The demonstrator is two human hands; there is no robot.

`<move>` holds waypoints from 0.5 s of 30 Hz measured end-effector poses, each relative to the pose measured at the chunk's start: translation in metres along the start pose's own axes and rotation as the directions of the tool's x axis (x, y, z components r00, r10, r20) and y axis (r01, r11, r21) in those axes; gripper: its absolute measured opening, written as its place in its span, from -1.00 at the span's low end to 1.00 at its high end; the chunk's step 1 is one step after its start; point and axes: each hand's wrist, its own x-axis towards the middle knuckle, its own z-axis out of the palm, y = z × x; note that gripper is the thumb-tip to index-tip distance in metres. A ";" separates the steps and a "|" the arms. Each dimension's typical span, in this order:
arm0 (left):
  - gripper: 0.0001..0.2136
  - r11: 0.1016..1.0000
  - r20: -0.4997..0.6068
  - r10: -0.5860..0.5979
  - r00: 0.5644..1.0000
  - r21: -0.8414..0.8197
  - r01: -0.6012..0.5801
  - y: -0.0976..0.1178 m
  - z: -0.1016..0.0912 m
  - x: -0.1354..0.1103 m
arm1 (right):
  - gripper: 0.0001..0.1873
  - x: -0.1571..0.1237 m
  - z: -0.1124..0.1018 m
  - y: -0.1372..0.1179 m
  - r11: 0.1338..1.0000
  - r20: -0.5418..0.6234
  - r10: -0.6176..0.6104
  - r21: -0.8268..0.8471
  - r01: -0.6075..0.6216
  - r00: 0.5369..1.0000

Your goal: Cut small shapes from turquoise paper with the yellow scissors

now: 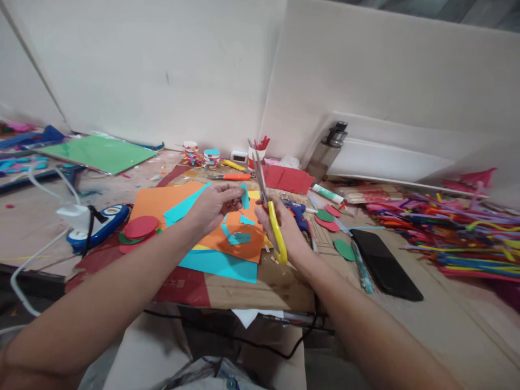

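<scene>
The left hand (217,205) pinches a small blue paper strip (245,197) above an orange sheet (254,244) on a cluttered bench (34,208) while the right hand (289,225) grips yellow-handled scissors (275,225), blades pointing up (blue scraps (239,238) lie below); whether the blades are parted is hard to tell.

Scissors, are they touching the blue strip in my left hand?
Apart: the head view shows a clear gap between the scissors and the blue strip.
</scene>
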 end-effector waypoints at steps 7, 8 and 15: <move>-0.87 0.999 -0.028 0.004 1.000 -0.048 -0.006 -0.002 -0.006 0.003 | -0.63 -0.002 -0.003 0.000 0.983 0.128 -0.010 -0.181 0.033 0.992; -0.87 0.999 -0.027 0.001 1.000 -0.048 -0.003 -0.001 -0.005 0.003 | -0.63 -0.002 -0.004 -0.001 0.981 0.138 0.002 -0.191 0.025 0.990; -0.85 0.999 -0.036 -0.004 0.999 -0.035 0.003 0.002 0.000 -0.001 | -0.60 -0.001 -0.005 0.000 0.974 0.175 0.002 -0.221 0.038 0.985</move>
